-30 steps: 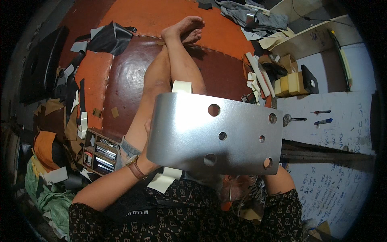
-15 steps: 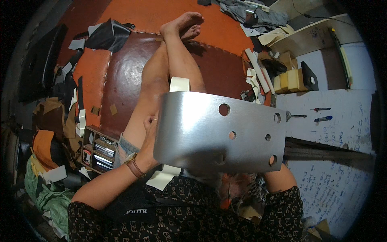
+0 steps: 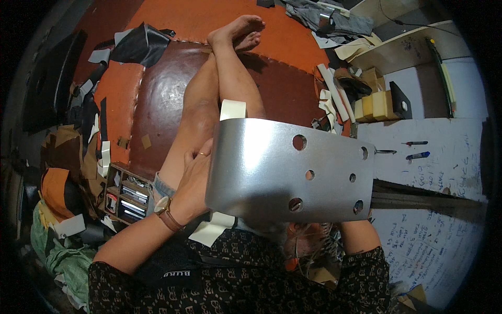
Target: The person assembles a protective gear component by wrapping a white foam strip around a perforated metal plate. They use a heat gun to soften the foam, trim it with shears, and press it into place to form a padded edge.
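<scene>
A silver bent metal plate (image 3: 251, 172) with several round holes fills the middle of the view and hides much of what lies behind it. At its left edge shows the back of my left hand (image 3: 194, 170), fingers curled and a ring on one. What those fingertips hold is hidden. My right hand is out of sight behind the plate; only its forearm shows below. A cream strip (image 3: 232, 109) sticks out above the plate over my legs, and a cream piece (image 3: 212, 230) shows below it at my lap.
A wooden organiser (image 3: 125, 196) stands left of my thigh. At right lies a white, handwritten board (image 3: 418, 230) with a blue marker (image 3: 418, 155), beside yellow blocks (image 3: 377, 105). Black sheet material (image 3: 142, 46) and scraps lie on the red-brown padded mat (image 3: 162, 99).
My left hand has shifted slightly up and left, and more of it shows. The plate sits a little farther right in view, covering more of the thin metal tool there.
</scene>
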Motion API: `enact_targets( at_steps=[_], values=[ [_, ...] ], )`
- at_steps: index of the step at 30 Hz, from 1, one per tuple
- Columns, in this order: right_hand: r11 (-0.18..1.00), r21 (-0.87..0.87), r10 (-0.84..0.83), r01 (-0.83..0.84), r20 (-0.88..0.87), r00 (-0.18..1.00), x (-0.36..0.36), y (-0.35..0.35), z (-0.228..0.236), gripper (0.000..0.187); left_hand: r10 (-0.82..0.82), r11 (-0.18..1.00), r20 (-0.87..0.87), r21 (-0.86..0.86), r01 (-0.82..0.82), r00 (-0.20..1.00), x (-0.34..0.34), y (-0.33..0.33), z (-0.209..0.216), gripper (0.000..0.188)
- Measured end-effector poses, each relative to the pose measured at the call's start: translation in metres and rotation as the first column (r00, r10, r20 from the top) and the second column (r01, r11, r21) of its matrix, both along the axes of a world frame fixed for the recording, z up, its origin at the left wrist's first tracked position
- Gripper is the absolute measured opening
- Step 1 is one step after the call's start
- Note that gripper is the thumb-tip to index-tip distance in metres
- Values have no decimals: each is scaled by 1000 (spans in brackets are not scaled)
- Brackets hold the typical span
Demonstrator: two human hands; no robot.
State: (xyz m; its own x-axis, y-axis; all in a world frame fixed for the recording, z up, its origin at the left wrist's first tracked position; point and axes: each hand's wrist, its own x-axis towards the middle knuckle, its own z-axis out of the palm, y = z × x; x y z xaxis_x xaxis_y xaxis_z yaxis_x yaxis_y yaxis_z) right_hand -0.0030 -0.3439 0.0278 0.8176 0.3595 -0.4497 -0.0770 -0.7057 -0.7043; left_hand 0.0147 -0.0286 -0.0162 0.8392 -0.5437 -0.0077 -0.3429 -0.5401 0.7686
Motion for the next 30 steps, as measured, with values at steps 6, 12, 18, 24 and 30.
enact_targets(
  at_steps=[6,12,18,24,30],
  values=[
    [1000,-11,8,-8,-3,1000,-2,-1,0,44,25,993,-203,-112,-49,979,-3,3,-8,73],
    [1000,-4,4,-4,-4,1000,0,1,-1,44,9,999,24,-47,-8,1000,-2,0,-11,79],
    [1000,-2,1,-1,-8,1000,4,4,-2,44,-2,999,-36,-41,0,999,-3,1,-20,89],
    [1000,-2,3,-3,-9,1000,4,3,-3,44,8,999,57,-49,-6,998,-5,1,-20,90],
    [1000,-15,6,-6,-6,1000,1,1,-2,44,2,997,-18,-78,-3,1000,-3,2,-18,88]
  ],
)
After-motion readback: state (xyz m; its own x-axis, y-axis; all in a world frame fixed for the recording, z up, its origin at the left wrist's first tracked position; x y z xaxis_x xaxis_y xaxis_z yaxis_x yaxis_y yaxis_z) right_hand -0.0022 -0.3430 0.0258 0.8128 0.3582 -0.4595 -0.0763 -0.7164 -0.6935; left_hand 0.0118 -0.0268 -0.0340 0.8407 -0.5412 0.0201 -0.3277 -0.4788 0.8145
